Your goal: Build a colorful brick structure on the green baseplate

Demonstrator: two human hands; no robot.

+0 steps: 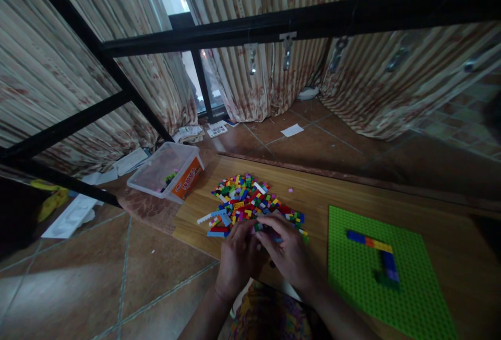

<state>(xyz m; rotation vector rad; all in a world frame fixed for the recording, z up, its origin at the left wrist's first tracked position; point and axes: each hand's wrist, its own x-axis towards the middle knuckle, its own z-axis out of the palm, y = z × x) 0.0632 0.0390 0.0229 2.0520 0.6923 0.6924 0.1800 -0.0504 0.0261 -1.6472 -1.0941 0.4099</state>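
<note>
A pile of small coloured bricks [250, 201] lies on a wooden board [313, 194] on the floor. My left hand [237, 259] and my right hand [287, 251] meet at the near edge of the pile, fingertips together over small bricks; what they pinch is hidden by the fingers. To the right lies a green baseplate [352, 272] with a line of blue, orange and yellow bricks [370, 242] and a blue and green column [389, 268] pressed onto it.
A clear plastic tub [166, 172] with an orange label sits at the board's far left corner, a few bricks inside. Black metal bars [274, 21] cross overhead. Curtains hang behind, papers lie on the tiled floor, and patterned fabric [270, 314] covers my lap.
</note>
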